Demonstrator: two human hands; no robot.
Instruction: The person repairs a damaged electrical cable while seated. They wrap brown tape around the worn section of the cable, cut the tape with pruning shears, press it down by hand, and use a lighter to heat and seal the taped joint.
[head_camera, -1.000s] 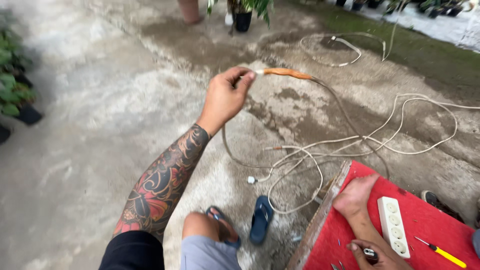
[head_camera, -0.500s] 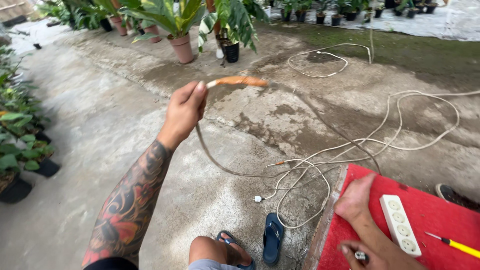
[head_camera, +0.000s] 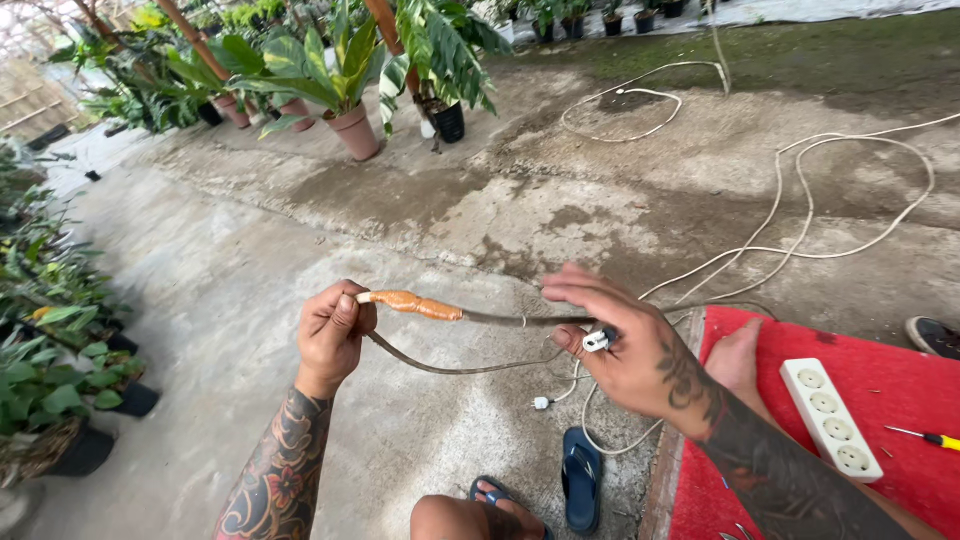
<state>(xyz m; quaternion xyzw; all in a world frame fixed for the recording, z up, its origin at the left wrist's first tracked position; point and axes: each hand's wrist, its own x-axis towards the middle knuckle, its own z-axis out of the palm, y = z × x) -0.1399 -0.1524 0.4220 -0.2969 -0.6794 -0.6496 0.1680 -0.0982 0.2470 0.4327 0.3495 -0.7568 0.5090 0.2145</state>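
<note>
L hand (head_camera: 335, 335) clenched round orange-taped cable (head_camera: 470, 316) end, held above concrete floor (head_camera: 230, 260). R hand (head_camera: 625, 345) fingers pinch small white plug (head_camera: 597, 341) w/ cable running under them. White power strip (head_camera: 830, 418) on red mat (head_camera: 900, 380) nearby.

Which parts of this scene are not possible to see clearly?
Head view:
- Cable end: hidden inside the left hand.
- Small white part: mostly covered by right hand fingers; kind unclear.
- Screwdriver: cut off by the right edge.
- Shoe: cut off by the same edge.
</note>
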